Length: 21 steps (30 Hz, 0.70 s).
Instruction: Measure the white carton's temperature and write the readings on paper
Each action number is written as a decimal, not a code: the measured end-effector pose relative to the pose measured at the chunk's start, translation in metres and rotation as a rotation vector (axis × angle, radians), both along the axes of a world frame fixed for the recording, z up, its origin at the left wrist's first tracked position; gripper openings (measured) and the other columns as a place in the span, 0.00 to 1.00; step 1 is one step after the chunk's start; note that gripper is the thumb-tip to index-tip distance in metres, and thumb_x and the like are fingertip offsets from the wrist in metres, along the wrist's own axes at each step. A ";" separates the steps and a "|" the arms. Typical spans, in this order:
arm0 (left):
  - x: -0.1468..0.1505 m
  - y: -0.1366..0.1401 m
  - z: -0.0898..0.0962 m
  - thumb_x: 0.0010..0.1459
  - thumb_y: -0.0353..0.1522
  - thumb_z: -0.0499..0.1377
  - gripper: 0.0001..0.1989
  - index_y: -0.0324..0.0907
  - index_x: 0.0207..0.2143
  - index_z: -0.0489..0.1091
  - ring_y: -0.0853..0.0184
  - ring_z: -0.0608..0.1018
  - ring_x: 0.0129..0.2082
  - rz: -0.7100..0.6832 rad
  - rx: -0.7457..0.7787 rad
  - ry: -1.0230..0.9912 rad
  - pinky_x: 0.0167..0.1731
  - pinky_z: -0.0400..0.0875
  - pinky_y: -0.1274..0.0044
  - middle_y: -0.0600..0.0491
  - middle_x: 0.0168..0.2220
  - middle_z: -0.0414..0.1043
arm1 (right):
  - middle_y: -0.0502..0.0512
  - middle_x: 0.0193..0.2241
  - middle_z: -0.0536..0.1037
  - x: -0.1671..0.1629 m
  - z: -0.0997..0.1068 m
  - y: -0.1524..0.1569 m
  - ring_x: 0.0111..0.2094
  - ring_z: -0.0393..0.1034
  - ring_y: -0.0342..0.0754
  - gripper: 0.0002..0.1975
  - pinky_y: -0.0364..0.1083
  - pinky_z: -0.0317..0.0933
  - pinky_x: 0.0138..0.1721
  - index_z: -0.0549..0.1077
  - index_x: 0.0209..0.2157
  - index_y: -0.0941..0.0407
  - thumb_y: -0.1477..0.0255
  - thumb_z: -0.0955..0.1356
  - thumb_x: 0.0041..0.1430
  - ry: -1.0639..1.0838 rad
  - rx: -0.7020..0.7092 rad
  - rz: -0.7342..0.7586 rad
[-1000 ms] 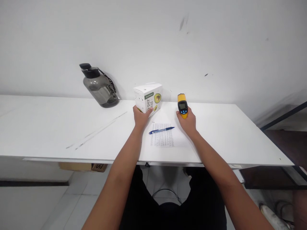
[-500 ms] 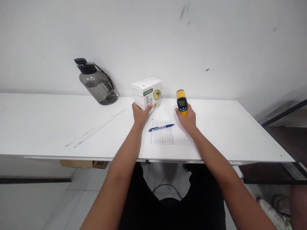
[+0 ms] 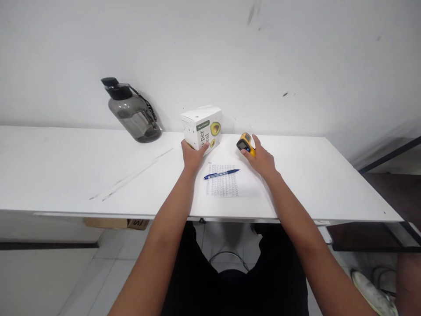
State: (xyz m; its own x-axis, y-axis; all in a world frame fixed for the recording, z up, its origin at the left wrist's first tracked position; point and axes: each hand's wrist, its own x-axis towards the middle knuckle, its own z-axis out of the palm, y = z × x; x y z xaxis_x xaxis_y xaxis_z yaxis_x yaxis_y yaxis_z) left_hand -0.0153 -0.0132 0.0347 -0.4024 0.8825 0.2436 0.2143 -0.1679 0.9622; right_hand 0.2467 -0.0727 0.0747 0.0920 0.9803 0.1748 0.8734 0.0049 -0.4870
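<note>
My left hand point(image 3: 193, 156) grips the lower near corner of a white box point(image 3: 192, 128) with avocado pictures and a green label, which stands upright by the wall. The thumb lies over the printed face and the other fingers are behind the left side. My right hand point(image 3: 263, 159) holds a yellow and black infrared thermometer point(image 3: 245, 142), tilted to the left, with its small screen facing up. The thumb lies near its buttons and one finger sticks out beyond the grip. Between my forearms, a blue pen point(image 3: 221, 174) lies across a written sheet of paper point(image 3: 222, 189).
A grey see-through water bottle point(image 3: 134, 116) with a black lid and strap stands at the back left of the white table point(image 3: 59, 171). The wall point(image 3: 210, 52) runs close behind. A cardboard box point(image 3: 115, 223) shows below the front edge. Dark metal framing point(image 3: 391, 154) is at the right.
The infrared thermometer has tipped over to the left and come down lower in my right hand, and one finger has lifted away. My left hand and the white box have stayed put.
</note>
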 end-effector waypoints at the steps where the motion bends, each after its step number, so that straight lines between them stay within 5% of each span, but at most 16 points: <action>1: 0.000 0.000 0.000 0.44 0.42 0.76 0.38 0.48 0.50 0.58 0.54 0.75 0.57 -0.001 -0.001 0.000 0.55 0.74 0.60 0.45 0.56 0.68 | 0.62 0.49 0.80 0.000 0.000 0.000 0.45 0.75 0.61 0.42 0.52 0.65 0.41 0.49 0.72 0.51 0.43 0.60 0.66 -0.055 -0.030 -0.006; 13: 0.000 -0.001 0.001 0.45 0.42 0.75 0.37 0.47 0.50 0.57 0.54 0.76 0.56 -0.005 -0.006 0.024 0.54 0.75 0.61 0.46 0.56 0.70 | 0.61 0.47 0.80 -0.002 -0.005 -0.001 0.43 0.75 0.58 0.35 0.49 0.60 0.37 0.60 0.67 0.51 0.48 0.63 0.65 -0.266 -0.074 0.003; 21: -0.002 0.004 -0.008 0.45 0.44 0.75 0.38 0.48 0.51 0.58 0.54 0.75 0.56 0.005 0.019 0.047 0.55 0.74 0.59 0.46 0.55 0.69 | 0.65 0.50 0.78 0.006 -0.016 0.009 0.51 0.70 0.61 0.30 0.53 0.59 0.47 0.66 0.62 0.56 0.53 0.64 0.66 -0.366 -0.038 -0.022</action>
